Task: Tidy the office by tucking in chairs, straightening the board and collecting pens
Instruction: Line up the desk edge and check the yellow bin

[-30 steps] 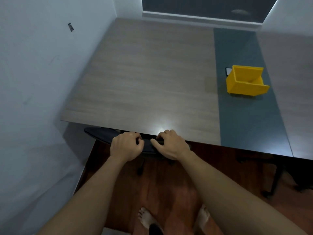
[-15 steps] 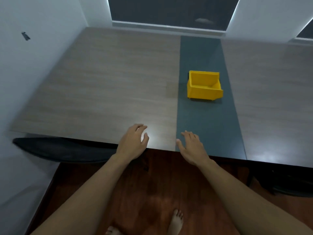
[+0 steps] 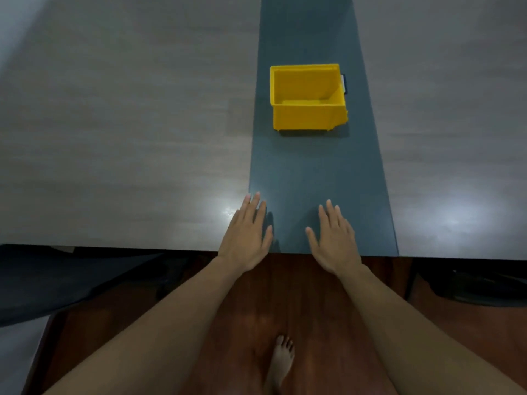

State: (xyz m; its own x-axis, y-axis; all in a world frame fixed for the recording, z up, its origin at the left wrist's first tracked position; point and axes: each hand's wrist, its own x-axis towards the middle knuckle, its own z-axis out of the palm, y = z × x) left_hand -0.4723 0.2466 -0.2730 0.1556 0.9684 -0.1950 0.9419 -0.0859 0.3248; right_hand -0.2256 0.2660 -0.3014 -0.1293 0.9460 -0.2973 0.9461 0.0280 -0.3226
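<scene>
My bare foot (image 3: 281, 360) is at six o'clock on the wooden floor (image 3: 256, 315), close under the table edge, so a stubbed toe on a table leg or a chair base is the first thing that could go wrong if I step sideways without looking.

Just above it, my left hand (image 3: 246, 238) at about eleven o'clock and my right hand (image 3: 333, 240) at about one o'clock are flat over the near edge of the table (image 3: 114, 138), fingers loosely spread and holding nothing. I cannot tell whether the palms touch the top or float just over it.

A dark chair (image 3: 57, 280) sits at nine o'clock, partly under the table. A second dark shape at three o'clock, under the edge, may be another chair, but it is too dim to be sure. If I assume both are tucked, I may leave one sticking out.

Farther on, at twelve o'clock, the yellow bin (image 3: 308, 98) stands on the dark centre strip (image 3: 313, 172) and looks empty. It seems light, so a careless reach could send it sliding. A small dark-and-white object (image 3: 344, 84) peeks from behind its right side. It may be a pen. I see no other pens and no board from here, and I could easily overlook that hidden piece.
</scene>
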